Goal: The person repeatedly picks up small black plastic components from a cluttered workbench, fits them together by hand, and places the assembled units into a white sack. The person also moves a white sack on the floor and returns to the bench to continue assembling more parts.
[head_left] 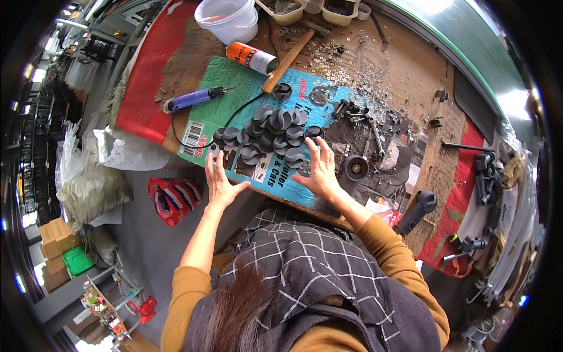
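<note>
A pile of round dark grey plastic caps (272, 130), each with a curved ridge, lies on a flattened printed cardboard sheet (281, 178) in blue and green. My left hand (221, 183) is at the near left side of the pile, fingers spread, holding nothing. Opposite it, my right hand (321, 170) spreads its fingers at the pile's right side. Its fingertips come close to one cap (314, 132); whether they touch it I cannot tell. A dark cylindrical housing (355, 168) stands just right of that hand.
A purple electric screwdriver (193, 100) with a cord lies left of the pile. Behind are a hammer (291, 57), an orange can (252, 57) and a white bucket (227, 17). Scattered small nuts (337, 61), dark screws (358, 111) and a wrench (376, 136) lie to the right.
</note>
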Available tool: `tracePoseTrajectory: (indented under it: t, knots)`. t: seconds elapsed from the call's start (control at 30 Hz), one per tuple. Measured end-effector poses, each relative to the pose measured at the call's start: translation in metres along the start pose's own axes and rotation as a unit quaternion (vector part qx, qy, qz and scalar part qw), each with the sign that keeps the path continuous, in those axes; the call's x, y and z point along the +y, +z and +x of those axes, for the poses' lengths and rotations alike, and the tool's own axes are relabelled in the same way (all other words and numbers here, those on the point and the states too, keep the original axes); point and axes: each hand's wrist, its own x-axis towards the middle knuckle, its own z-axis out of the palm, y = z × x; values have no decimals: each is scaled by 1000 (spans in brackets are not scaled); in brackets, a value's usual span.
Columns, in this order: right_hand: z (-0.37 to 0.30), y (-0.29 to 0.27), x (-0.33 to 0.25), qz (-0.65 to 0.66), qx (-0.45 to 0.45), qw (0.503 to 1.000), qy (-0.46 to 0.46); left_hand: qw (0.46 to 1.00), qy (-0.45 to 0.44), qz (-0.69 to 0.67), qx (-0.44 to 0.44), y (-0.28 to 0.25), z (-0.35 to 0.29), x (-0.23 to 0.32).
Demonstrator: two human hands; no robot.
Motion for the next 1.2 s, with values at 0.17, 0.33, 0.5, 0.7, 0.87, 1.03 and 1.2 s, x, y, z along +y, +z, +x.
tracePoseTrajectory:
  t: [0.17, 0.33, 0.5, 0.7, 0.87, 1.03, 1.2]
  knots:
    - [23, 19, -3, -67, 20, 997, -46, 996, 85, 9, 31, 15, 52, -19]
    - [61, 40, -3, -132, 0, 990, -56, 973, 224, 40, -47, 32, 90, -23]
    - [118, 21, 17, -134, 18, 990, -41, 950, 308, -44, -20, 79, 144, 19]
    - [202, -48, 82, -150, 49, 987, -26, 967, 250, -37, -24, 123, 227, 98]
    - [271, -102, 157, -208, 51, 976, -41, 963, 253, -89, 15, 164, 292, 176]
    - [304, -165, 211, -208, 235, 949, 23, 937, 335, -91, 28, 195, 394, 246]
    - [182, -206, 202, -184, 346, 914, 106, 901, 423, -95, 3, 180, 366, 253]
